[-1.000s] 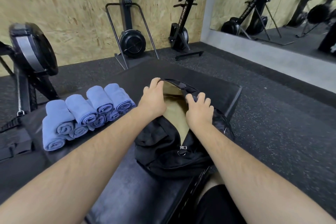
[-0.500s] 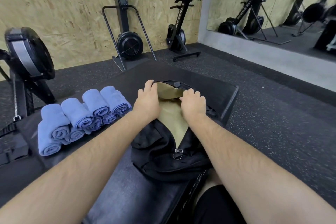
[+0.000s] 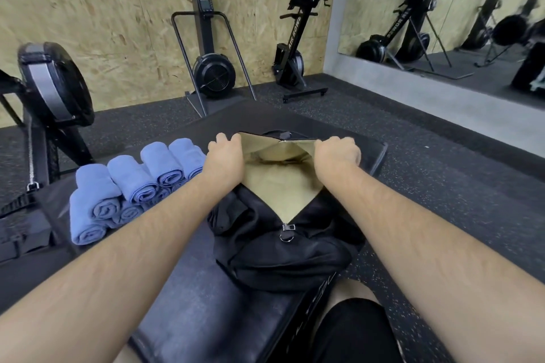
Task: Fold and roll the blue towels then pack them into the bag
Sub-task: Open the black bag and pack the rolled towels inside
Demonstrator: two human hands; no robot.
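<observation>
pulled the bag (image 3: 283,250) wider than a moment ago, fingers (image 3: 233,139) of left hand (image 3: 225,156) and right hand (image 3: 336,153) hooked over its rim — ready for the blue towels (image 3: 132,186).

Even, soft indoor light; wide-angle edge distortion.

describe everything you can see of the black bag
The black bag is soft fabric, slumped on the black padded bench. Its top zip is undone down to a metal zipper pull with a ring at the near end, and the mouth gapes in a wide V showing a tan lining; no towels show inside. The left hand grips the left edge of the opening and the right hand grips the right edge, holding it apart. The rolled blue towels lie to its left.
</observation>
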